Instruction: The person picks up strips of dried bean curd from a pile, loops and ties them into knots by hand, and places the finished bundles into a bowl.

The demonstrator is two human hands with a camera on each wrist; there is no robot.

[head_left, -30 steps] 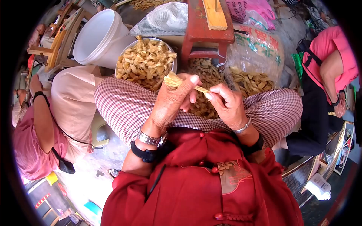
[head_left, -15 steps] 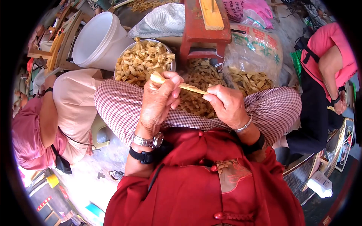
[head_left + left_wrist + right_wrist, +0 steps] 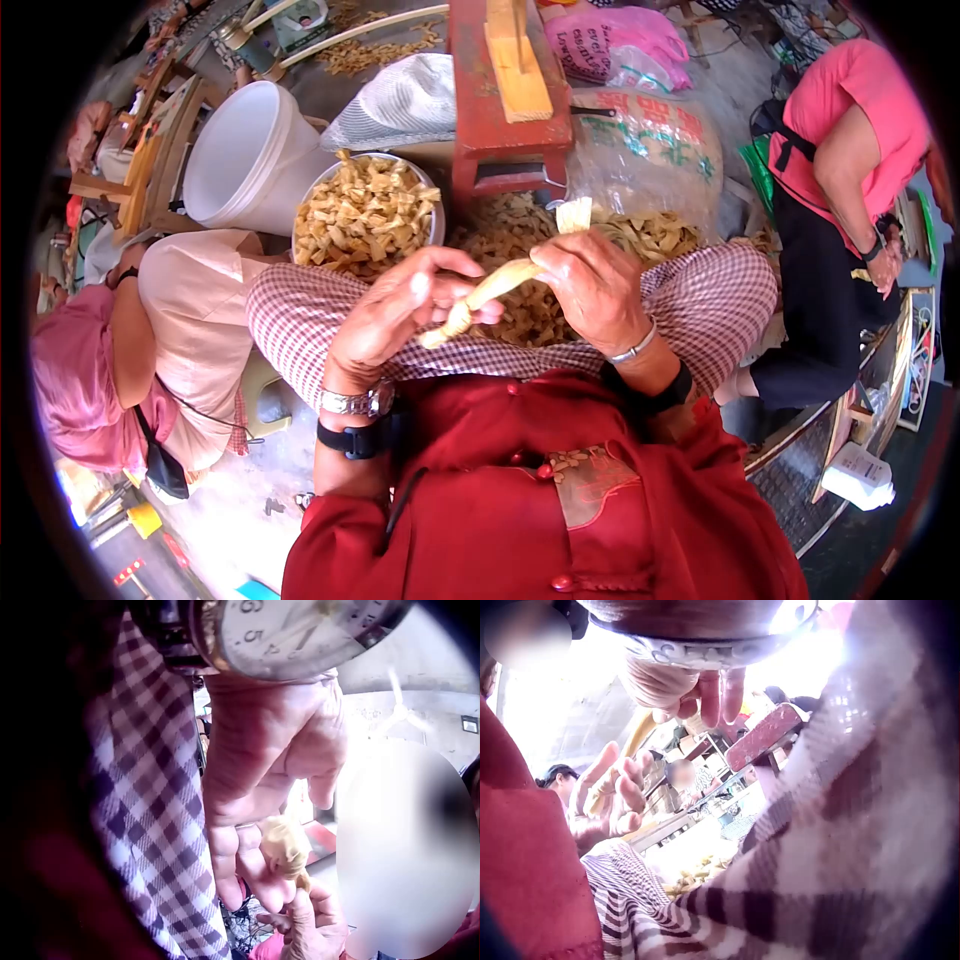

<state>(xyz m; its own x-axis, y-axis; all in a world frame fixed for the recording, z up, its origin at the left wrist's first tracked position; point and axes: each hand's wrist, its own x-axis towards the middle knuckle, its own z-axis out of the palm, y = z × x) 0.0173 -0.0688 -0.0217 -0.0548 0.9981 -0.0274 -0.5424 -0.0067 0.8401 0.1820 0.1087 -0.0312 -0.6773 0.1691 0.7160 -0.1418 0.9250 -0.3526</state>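
Observation:
A yellowish dried strip [image 3: 497, 287] with a knot near its lower left end runs between the two hands in the head view. The right hand [image 3: 595, 290] pinches its upper part, and a fanned end sticks up past the fingers. Beside the knotted end is the left hand [image 3: 405, 315], its fingers spread and loosely bent, not closed round the strip. In the left wrist view the strip [image 3: 285, 844] lies by the fingers of the left hand [image 3: 262, 772]. The right wrist view shows the left hand [image 3: 611, 799] with relaxed fingers around the strip's end.
A metal basin [image 3: 437, 215] of knotted pieces stands beyond the left knee, next to a white bucket [image 3: 240, 155]. Ahead are a red bench [image 3: 510, 150] and a plastic sack [image 3: 655, 150]. Loose strips [image 3: 530, 315] lie between the legs. People sit on both sides.
The left hand has loosened from the strip and moved down and left. The right hand now holds the strip with its fanned end up, and a knot shows at the other end. The view has shifted.

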